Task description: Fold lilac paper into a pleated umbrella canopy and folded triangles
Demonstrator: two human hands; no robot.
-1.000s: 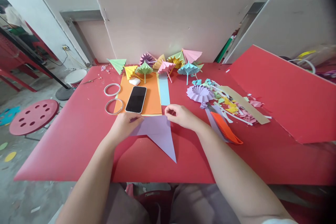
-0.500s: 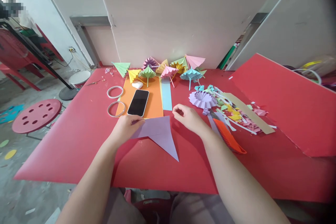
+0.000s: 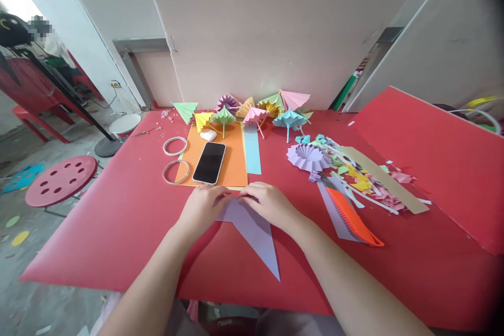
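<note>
A cut piece of purple paper (image 3: 258,239) lies in front of me, one long point reaching toward me. My left hand (image 3: 207,207) is closed on its far left edge, fingers bent. Close beside it, my right hand (image 3: 270,205) grips the same far edge, the thumb near the left thumb. The fingers hide most of that upper edge. Just beyond the hands is a phone (image 3: 209,163) on orange paper (image 3: 235,160). To the right lie a pleated purple paper ring (image 3: 309,157) and an orange-handled cutter (image 3: 352,216) over a purple strip (image 3: 334,220).
Several folded paper umbrellas (image 3: 289,119) line the table's back edge. Two tape rolls (image 3: 176,172) and a white case (image 3: 208,135) sit near the phone. Paper scraps (image 3: 366,178) and a tan strip (image 3: 388,181) lie right, beside a raised red board (image 3: 441,168).
My right hand has come down and left from above the table onto the purple paper, next to my left hand. The camera view has tilted up slightly.
</note>
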